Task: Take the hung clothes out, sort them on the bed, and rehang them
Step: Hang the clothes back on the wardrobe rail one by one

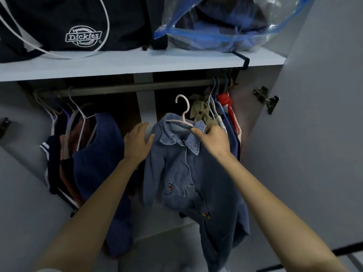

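Our right grip pinches the shirt at its collar, together with the shoulder of the pink hanger under it. The hook stands free below the rail, near the rail's middle, so our hand alone carries the shirt. The left grip is spread wide and holds nothing. It sits just beside the shirt's other shoulder, and we cannot tell whether it touches the cloth.

We judge this to be either the lift out toward the bed or the hang back. The frame does not settle which, and the care needed is the same.

- The pinch takes in cloth and hanger together. We should keep it that way, so the shirt does not slide off a tilted hanger.
- The left grip should come under the far shoulder or the hem, because the long body hangs low and one sleeve trails.
- The hook must stay clear of the hangers bunched at the rail's right end, which are close to it.
- The shelf edge sits just above the rail, so any lift of the hook has little room. We should go up only enough to clear, then move sideways.
- The clothes at the rail's left end are well apart and need no attention.
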### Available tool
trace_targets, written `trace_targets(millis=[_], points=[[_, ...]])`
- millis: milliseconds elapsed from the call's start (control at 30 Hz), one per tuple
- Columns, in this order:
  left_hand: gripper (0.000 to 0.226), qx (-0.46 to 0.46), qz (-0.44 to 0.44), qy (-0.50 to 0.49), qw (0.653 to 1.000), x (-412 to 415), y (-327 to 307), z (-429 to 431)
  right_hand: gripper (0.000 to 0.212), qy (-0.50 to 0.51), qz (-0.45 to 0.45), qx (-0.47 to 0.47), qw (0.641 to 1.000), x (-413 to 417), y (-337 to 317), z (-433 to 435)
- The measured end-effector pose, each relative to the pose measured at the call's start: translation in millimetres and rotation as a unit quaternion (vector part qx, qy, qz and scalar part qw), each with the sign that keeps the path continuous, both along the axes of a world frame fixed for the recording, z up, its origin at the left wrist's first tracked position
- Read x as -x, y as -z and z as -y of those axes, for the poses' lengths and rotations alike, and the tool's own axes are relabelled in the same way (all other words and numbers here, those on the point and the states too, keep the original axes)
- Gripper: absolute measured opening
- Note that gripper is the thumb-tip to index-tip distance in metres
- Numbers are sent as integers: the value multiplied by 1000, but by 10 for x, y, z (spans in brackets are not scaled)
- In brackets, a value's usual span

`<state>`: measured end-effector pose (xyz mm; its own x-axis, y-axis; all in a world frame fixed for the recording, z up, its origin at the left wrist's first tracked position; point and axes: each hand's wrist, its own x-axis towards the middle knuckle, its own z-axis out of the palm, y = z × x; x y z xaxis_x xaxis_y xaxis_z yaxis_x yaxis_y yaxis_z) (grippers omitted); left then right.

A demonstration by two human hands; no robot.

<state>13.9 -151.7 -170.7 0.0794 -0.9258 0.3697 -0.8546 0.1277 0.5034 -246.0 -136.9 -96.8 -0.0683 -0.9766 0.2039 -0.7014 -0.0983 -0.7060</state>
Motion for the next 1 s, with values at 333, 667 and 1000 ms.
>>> trace_targets(millis=[333, 667, 1000], points=[[53, -44, 9, -50, 998, -22, -34, 500, 39, 15, 53, -41, 998, -83, -112, 745], [54, -55, 4, -46, 997, -205, -63, 865, 32, 30, 77, -26, 996, -209, -73, 1195], [54, -50, 29, -33, 998, -361, -99, 1017, 35, 58, 71, -30, 995, -417, 25, 1503]])
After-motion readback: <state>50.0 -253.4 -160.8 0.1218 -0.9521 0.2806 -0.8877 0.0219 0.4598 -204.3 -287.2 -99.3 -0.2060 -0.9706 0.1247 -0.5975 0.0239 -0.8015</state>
